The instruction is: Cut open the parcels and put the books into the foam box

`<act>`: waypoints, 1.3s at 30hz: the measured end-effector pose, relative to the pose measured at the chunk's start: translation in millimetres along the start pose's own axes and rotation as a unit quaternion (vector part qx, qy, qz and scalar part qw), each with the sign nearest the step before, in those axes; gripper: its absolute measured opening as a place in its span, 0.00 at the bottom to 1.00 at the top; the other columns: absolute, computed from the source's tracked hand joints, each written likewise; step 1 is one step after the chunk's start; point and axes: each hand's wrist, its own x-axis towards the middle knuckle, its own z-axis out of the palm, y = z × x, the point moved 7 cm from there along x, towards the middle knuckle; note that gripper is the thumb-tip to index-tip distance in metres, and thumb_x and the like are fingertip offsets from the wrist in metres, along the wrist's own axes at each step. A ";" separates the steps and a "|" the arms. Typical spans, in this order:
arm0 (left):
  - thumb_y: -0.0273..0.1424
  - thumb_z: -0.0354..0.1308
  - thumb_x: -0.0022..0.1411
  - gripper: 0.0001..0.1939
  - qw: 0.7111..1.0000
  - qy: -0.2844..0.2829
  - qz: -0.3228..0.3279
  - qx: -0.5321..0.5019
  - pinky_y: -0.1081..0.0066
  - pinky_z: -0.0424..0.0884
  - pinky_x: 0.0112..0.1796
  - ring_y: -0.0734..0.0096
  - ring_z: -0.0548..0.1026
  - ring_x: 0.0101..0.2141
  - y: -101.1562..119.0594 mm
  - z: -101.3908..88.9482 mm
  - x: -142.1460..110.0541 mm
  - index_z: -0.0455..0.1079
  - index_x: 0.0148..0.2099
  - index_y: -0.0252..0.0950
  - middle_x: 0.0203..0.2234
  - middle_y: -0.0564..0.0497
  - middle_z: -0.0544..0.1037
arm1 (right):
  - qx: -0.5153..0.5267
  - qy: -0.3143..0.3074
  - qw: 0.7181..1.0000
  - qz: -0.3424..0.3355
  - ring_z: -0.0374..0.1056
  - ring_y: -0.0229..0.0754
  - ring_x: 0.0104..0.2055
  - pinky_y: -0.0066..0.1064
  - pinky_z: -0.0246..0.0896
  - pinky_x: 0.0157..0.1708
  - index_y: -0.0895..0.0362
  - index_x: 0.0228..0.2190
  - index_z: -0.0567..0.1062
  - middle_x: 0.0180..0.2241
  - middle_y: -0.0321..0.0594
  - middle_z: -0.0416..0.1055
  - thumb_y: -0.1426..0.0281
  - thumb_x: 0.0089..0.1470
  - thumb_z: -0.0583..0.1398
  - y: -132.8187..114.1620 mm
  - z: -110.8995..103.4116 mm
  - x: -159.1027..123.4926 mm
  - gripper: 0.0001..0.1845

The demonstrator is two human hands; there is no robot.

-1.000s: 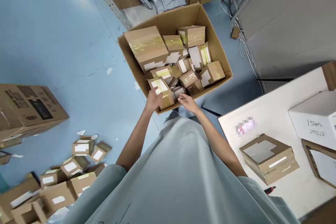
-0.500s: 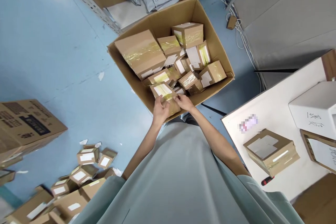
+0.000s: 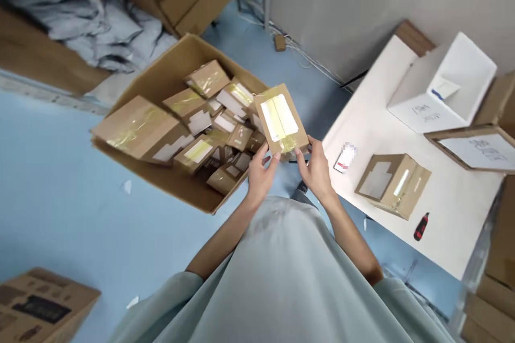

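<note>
Both my hands hold a small brown cardboard parcel (image 3: 280, 120) with a white label and yellow tape, lifted above the near right corner of a large open carton (image 3: 161, 77). My left hand (image 3: 261, 174) grips the parcel's lower left edge. My right hand (image 3: 316, 169) grips its lower right edge. The carton stands on the blue floor and is full of several similar taped parcels, a bigger one (image 3: 137, 128) at its left side.
A white table (image 3: 442, 198) is at the right with a taped cardboard box (image 3: 392, 185), a red-handled cutter (image 3: 421, 226), a white open box (image 3: 446, 86) and a flat framed board (image 3: 478, 147). Grey bags (image 3: 72, 21) and cartons lie behind. A printed carton (image 3: 40, 305) sits lower left.
The parcel has come up out of the carton in both hands and moved right, toward the table. My view has swung right, so the loose parcels on the floor have left the frame.
</note>
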 end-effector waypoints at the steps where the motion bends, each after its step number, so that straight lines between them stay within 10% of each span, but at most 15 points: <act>1: 0.50 0.72 0.70 0.32 1.000 -0.027 0.003 0.000 0.48 0.71 0.72 0.43 0.75 0.71 -1.1 29.6 -5.0 0.78 0.70 0.42 0.69 0.44 0.80 | -0.002 0.025 1.000 0.007 0.76 0.59 0.64 0.55 0.75 0.64 0.55 0.69 0.68 0.65 0.60 0.75 0.45 0.77 0.55 15.0 -25.0 -10.1 0.34; 6: 0.49 0.76 0.64 0.41 0.987 -0.145 -0.062 -0.018 0.47 0.70 0.72 0.39 0.72 0.73 -33.6 177.9 -38.1 0.75 0.74 0.38 0.72 0.41 0.77 | 0.025 0.116 0.990 0.070 0.77 0.58 0.62 0.55 0.78 0.62 0.56 0.69 0.66 0.64 0.60 0.74 0.47 0.77 0.56 116.7 -132.1 -70.8 0.33; 11: 0.48 0.80 0.58 0.44 0.963 -0.220 -0.153 0.007 0.44 0.69 0.73 0.36 0.72 0.72 -86.9 291.6 -77.8 0.77 0.72 0.37 0.70 0.41 0.78 | 0.039 0.175 0.971 0.157 0.77 0.60 0.61 0.59 0.77 0.62 0.55 0.70 0.66 0.64 0.61 0.74 0.47 0.76 0.57 223.5 -194.8 -143.2 0.33; 19: 0.46 0.81 0.53 0.45 0.938 -0.264 -0.220 0.040 0.40 0.73 0.70 0.35 0.77 0.69 -167.3 387.0 -117.1 0.80 0.70 0.35 0.64 0.40 0.83 | 0.025 0.182 0.944 0.274 0.78 0.60 0.58 0.57 0.78 0.58 0.59 0.68 0.67 0.61 0.63 0.75 0.50 0.74 0.57 339.7 -233.6 -212.1 0.33; 25: 0.36 0.74 0.59 0.31 0.914 -0.322 -0.174 0.173 0.43 0.74 0.69 0.39 0.82 0.64 -203.3 451.4 -125.0 0.83 0.65 0.38 0.65 0.42 0.83 | -0.129 0.207 0.931 0.273 0.70 0.65 0.63 0.64 0.69 0.66 0.60 0.60 0.75 0.57 0.64 0.73 0.56 0.74 0.55 373.4 -276.9 -223.5 0.26; 31: 0.39 0.74 0.61 0.23 0.903 -0.352 -0.151 0.193 0.45 0.77 0.67 0.42 0.85 0.60 -201.3 430.5 -116.6 0.86 0.57 0.40 0.62 0.41 0.85 | -0.141 0.165 0.946 0.242 0.69 0.67 0.63 0.67 0.67 0.66 0.60 0.61 0.79 0.57 0.64 0.74 0.57 0.75 0.55 358.8 -267.8 -194.1 0.26; 39: 0.53 0.79 0.53 0.31 0.974 -0.156 -0.130 0.100 0.43 0.77 0.65 0.44 0.85 0.59 -151.4 235.4 -37.8 0.85 0.52 0.39 0.55 0.37 0.88 | -0.103 0.012 0.991 0.079 0.73 0.64 0.60 0.64 0.72 0.64 0.59 0.63 0.80 0.58 0.61 0.77 0.57 0.76 0.53 270.1 -168.1 -88.2 0.27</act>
